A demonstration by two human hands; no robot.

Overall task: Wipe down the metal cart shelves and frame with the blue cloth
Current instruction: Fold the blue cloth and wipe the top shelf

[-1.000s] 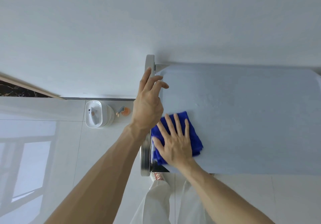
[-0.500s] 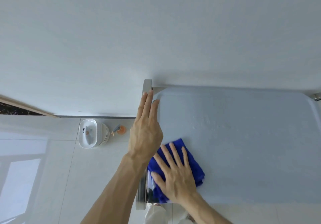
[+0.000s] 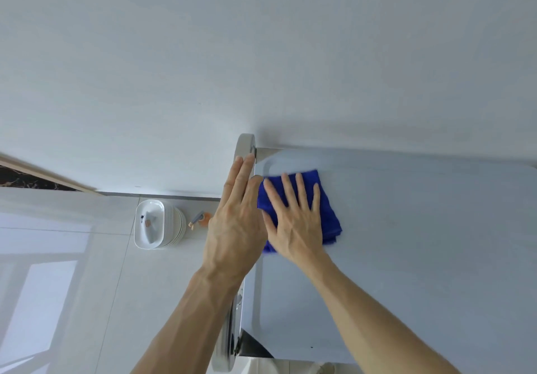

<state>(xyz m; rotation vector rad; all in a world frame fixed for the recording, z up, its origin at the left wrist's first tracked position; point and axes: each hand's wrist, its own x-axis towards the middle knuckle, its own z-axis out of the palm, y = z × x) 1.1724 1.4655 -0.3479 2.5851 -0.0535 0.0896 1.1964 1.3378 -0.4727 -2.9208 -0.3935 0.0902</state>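
No text, label, brand, number or sign can be read anywhere in this view; every visible surface is plain, and small markings are too blurred to make out.

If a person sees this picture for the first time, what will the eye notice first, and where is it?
First comes the blue cloth, the one strong colour, pressed flat under the right hand near the far left corner of the pale cart shelf. Next, the left hand lies along the shiny metal handle at the shelf's left edge. On the floor to the left stands a stack of white dishes.
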